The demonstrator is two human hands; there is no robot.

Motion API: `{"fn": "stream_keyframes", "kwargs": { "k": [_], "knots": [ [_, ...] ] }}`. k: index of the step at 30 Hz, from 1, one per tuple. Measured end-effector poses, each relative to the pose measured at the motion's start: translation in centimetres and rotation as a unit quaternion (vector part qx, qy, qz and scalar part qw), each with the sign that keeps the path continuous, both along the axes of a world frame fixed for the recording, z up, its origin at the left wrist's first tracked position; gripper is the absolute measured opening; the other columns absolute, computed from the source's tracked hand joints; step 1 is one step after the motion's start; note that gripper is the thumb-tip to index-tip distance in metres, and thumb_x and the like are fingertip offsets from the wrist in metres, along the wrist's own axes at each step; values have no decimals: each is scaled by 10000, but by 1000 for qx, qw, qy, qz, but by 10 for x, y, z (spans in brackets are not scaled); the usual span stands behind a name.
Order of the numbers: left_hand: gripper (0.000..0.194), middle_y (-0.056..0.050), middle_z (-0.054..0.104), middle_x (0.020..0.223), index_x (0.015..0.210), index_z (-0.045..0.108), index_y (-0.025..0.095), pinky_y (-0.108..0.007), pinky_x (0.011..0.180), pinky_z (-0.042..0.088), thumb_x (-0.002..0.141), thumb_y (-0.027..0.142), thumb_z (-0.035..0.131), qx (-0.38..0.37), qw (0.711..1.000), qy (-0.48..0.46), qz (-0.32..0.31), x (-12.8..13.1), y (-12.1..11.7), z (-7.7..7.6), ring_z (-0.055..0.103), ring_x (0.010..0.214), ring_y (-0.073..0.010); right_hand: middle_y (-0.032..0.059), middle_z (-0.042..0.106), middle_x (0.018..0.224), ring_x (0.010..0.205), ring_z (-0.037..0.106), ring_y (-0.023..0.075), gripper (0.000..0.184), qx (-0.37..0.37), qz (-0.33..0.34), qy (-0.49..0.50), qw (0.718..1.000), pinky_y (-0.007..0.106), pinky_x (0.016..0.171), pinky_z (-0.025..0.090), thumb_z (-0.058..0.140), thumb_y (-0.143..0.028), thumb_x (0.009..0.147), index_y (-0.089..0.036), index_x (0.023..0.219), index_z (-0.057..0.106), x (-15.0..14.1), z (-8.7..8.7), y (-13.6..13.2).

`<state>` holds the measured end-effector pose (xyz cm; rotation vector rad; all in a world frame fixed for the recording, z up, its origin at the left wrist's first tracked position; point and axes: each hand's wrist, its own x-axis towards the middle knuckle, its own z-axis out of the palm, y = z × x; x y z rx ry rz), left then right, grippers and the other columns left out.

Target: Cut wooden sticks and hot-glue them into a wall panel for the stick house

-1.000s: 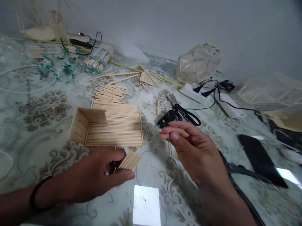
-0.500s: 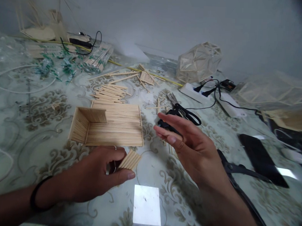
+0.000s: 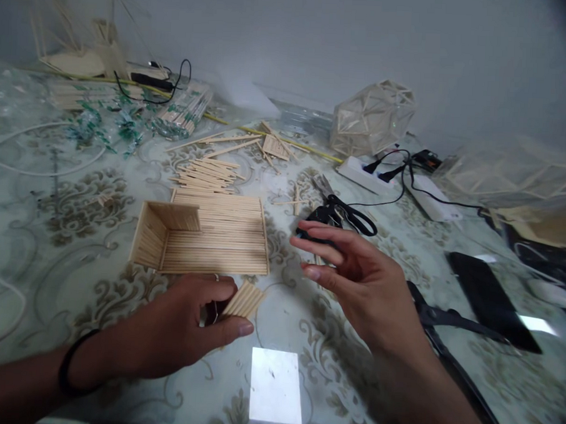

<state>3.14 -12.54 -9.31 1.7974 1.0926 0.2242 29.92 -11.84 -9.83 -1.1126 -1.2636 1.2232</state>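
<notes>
My left hand [image 3: 175, 329], with a black band at the wrist, grips a small slanted panel of wooden sticks [image 3: 245, 300] between thumb and fingers. Just beyond it lies a model made of sticks, with a flat stick base [image 3: 221, 234] and two low upright walls [image 3: 151, 234] meeting at its left corner. To the right, my right hand [image 3: 355, 271] hovers with fingers stretched and thumb apart, holding nothing. Behind its fingertips are black-handled scissors [image 3: 353, 215] and a dark object, partly covered by the hand, whose kind I cannot make out.
Loose sticks [image 3: 207, 174] lie behind the model. Bagged sticks [image 3: 182, 111] are at the back left. A power strip [image 3: 366, 175] with a black cable, a faceted stick frame [image 3: 374, 119], a black phone [image 3: 492, 299] and dark long-handled cutters [image 3: 446, 344] occupy the right side.
My right hand's fingers have curled slightly, and its thumb has moved a little down and left. The left hand and its panel have stayed almost still.
</notes>
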Motion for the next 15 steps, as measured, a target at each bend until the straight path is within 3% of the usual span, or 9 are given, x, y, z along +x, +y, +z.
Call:
{"fn": "stream_keyframes", "kwargs": {
  "k": [3,6,9,13,15],
  "knots": [
    [362,26,622,714,706,536,202,-286,626,379,973,430,625,10,1000,-8,-3,0,0,-4,524,655,-141,32,762,1401,1139,822,232,337,26,-13,-25,999,222,751,698,986,-215,781,-323,1067,845,0,2,1],
    [363,25,619,706,704,540,204,-286,621,373,964,439,632,12,1000,-16,-2,-1,-1,-7,520,646,-142,37,800,1267,944,841,188,111,46,-54,-63,995,277,740,708,845,-348,959,-310,1063,844,3,0,2],
    [381,28,610,702,703,533,206,-286,615,366,973,456,629,7,1000,-21,2,-2,-1,-8,520,643,-141,19,832,1024,834,815,153,170,82,-110,-121,983,316,858,685,701,-385,1071,-301,1073,848,8,-3,3],
    [398,27,609,705,697,527,207,-289,614,368,973,473,636,11,1000,-17,4,-3,-1,-8,519,645,-142,18,842,1004,910,812,176,109,98,-151,-155,971,304,874,650,778,-308,1011,-298,1098,842,12,-3,4],
    [403,26,608,707,695,528,206,-289,621,374,974,476,636,11,1000,-15,5,-2,-2,-7,526,653,-144,4,834,945,852,797,164,117,98,-144,-150,973,282,817,639,787,-266,994,-300,1096,833,11,0,2]
  ]
}}
